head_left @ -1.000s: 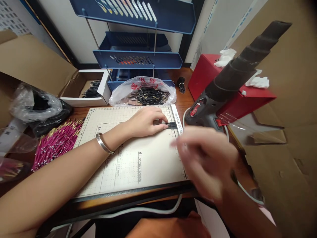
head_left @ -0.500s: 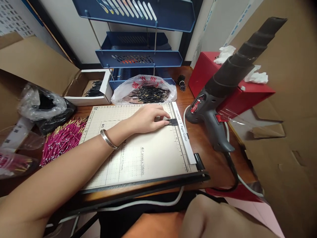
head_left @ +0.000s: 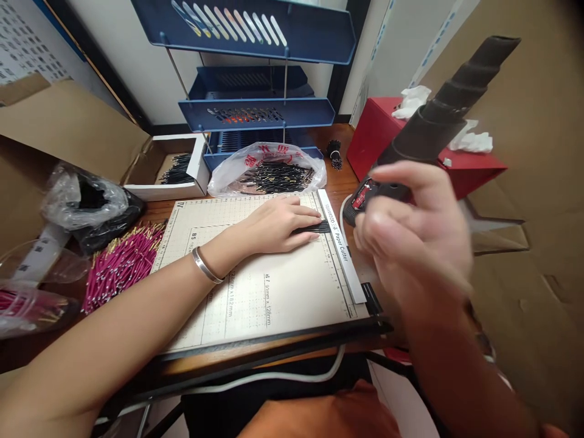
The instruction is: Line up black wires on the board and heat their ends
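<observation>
My left hand (head_left: 285, 225) lies on the pale board of the paper cutter (head_left: 255, 280), fingers pointing right. Under and between its thumb and fingers, a row of thin black wires (head_left: 323, 227) is held down flat. Their right ends reach the white strip labelled "Paper Cutter" (head_left: 340, 243). My right hand (head_left: 415, 225) is raised right of the cutter, blurred, its fingers curled in. Behind it stands a dark grey heat gun (head_left: 424, 137), nozzle up, with its handle hidden by the hand. Whether the curled fingers hold anything cannot be made out.
Magenta wires with gold tips (head_left: 123, 267) lie left of the cutter, beside a black plastic bag (head_left: 104, 213). Behind are a white box (head_left: 199, 164), a clear bag of black wires (head_left: 223, 176), a banded bundle (head_left: 335, 155) and blue shelves (head_left: 314, 109). A red box (head_left: 374, 131) stands right.
My right hand has risen from near my lap to in front of the heat gun, its fingers curled. My left fingers have straightened and lie flatter over the black wires.
</observation>
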The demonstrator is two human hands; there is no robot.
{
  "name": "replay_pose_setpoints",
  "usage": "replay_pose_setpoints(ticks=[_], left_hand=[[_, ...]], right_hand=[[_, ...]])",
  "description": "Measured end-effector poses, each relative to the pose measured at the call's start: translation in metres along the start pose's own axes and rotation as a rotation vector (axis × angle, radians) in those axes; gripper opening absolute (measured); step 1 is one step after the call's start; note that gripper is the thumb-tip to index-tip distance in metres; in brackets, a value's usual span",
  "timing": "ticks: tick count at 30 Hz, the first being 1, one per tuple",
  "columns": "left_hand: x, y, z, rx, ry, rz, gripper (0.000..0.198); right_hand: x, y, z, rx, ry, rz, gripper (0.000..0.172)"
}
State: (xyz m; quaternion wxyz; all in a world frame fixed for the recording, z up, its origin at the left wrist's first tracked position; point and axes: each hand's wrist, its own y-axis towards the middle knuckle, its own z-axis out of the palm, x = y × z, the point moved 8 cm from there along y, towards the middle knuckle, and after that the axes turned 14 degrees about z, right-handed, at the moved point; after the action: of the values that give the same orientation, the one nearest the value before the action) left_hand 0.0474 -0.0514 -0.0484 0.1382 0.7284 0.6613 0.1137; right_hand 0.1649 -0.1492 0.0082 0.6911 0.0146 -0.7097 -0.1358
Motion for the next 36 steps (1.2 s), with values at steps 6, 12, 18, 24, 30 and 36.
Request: replay_pose_setpoints(ticks=[6, 12, 18, 24, 30, 36], left_hand=[[0.0, 0.002, -0.001, 0.027, 0.007, 0.037, 0.043], [-0.003, 0.002, 0.003, 0.076, 0.014, 0.045, 0.046], [-0.005, 0.001, 0.006, 0.147, 0.051, 0.022, 0.05], [-0.006, 0.002, 0.006, 0.172, 0.06, -0.013, 0.051], [-0.004, 0.002, 0.006, 0.139, 0.028, -0.029, 0.051], [0.004, 0.0, -0.004, -0.006, 0.016, -0.095, 0.046]], right_hand=[[-0.066, 0.078, -0.007, -0.107, -0.038, 0.1, 0.058], [-0.122, 0.081, -0.021, -0.138, -0.005, 0.244, 0.065], [-0.126, 0.074, -0.025, -0.194, -0.28, 0.178, 0.054], [-0.127, 0.074, -0.02, -0.192, -0.304, 0.185, 0.066], [-0.139, 0.076, -0.017, -0.149, -0.195, 0.239, 0.069], [-0.155, 0.077, -0.017, -0.135, -0.121, 0.313, 0.059]])
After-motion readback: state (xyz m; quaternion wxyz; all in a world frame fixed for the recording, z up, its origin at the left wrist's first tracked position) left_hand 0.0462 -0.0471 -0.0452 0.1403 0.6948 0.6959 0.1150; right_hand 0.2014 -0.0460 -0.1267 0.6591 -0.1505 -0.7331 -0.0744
